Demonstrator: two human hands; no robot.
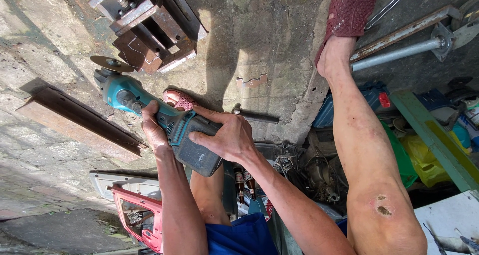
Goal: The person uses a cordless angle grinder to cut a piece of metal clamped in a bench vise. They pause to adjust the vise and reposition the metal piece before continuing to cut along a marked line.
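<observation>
The teal cordless angle grinder with a dark grey battery pack and a thin round cutting disc (149,114) is held above the concrete floor (249,30), just below the rusty steel bench vise (147,28). The left hand (152,128) wraps its fingers round the grinder body. The right hand (227,135) lays its fingers over the rear handle and battery pack. Judged step: taking grip and settling the tool, disc not at any workpiece. The next move appears to call for a firm two-hand hold and a steady disc line.

Near the vise lie a rusty steel angle bar (80,118) and a small cut steel piece (252,80). A hammer (254,115) is partly hidden behind the right hand. The trigger is covered; whether the disc spins cannot be told.
</observation>
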